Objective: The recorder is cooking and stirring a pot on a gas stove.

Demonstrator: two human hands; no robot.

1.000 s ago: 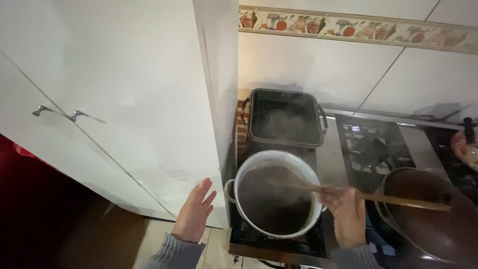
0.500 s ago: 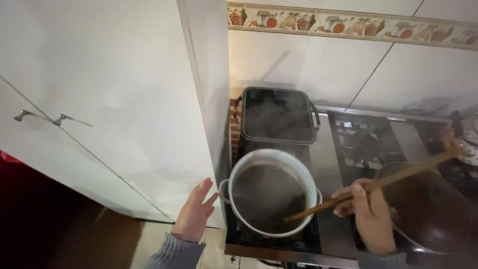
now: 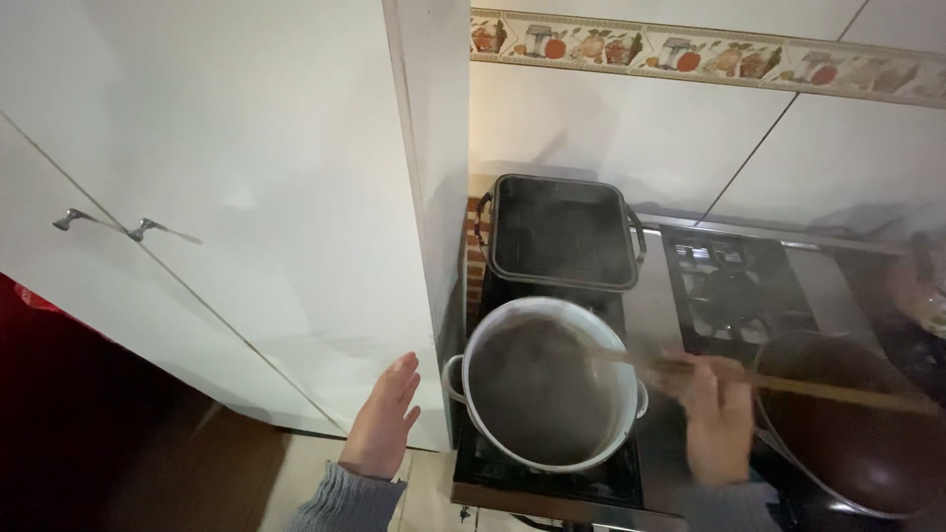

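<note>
My right hand (image 3: 716, 419) grips a long wooden spoon (image 3: 788, 382), blurred by motion, its tip dipped into a steaming white pot (image 3: 548, 390) of dark liquid on the front-left burner. The spoon handle lies nearly level, pointing right over a dark brown pan (image 3: 845, 429). My left hand (image 3: 382, 419) hangs flat and empty beside the stove, fingers together and pointing up, just left of the pot's side handle and close to the white cabinet (image 3: 296, 197).
A black rectangular roasting pan (image 3: 562, 234) sits on the back-left burner. A bare gas burner grate (image 3: 734, 288) lies at middle right. White tiled wall with a decorated border stands behind. Cabinet handles (image 3: 123, 227) are at left; wooden floor shows below.
The spoon swung from tilted up at the right to nearly level. My right hand shifted slightly up and left over the pot's edge. The left hand stayed put.
</note>
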